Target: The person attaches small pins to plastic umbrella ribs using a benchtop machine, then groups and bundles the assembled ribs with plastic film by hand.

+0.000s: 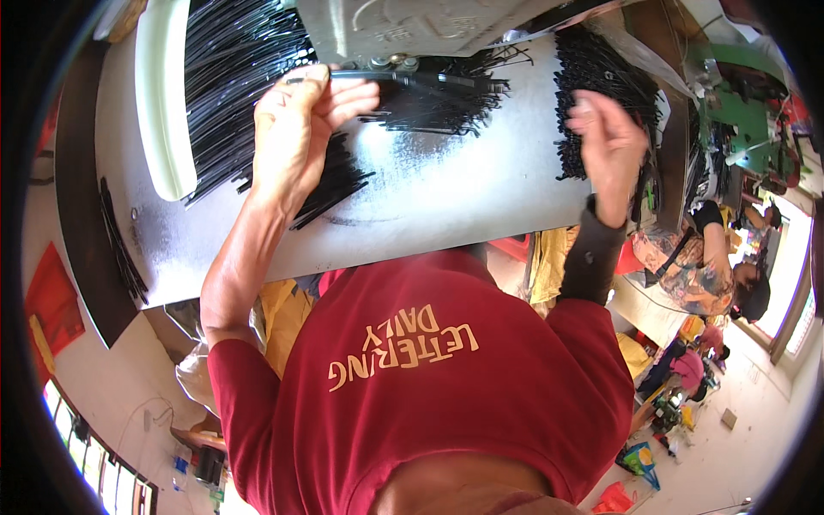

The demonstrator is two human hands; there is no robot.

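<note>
My left hand [296, 133] is raised over the metal worktable [412, 193], thumb and forefinger pinched on a thin black rod [378, 75], the other fingers loosely stretched. The rod runs to the right, below the edge of a grey metal machine plate [386, 26]. My right hand [611, 142] is slightly blurred, fingers loosely extended and apart from the thumb, with nothing seen in them. It hovers beside a dense stack of black rods [592, 64] on the right. Under the machine lies a loose heap of short black rods [429, 112].
Long black rods [232, 94] lie in a thick bundle at the left, beside a pale curved guard [163, 112]. A few thin rods [120, 245] rest at the table's left end. Green machinery [747, 112] stands at the far right; another person [695, 257] is behind it.
</note>
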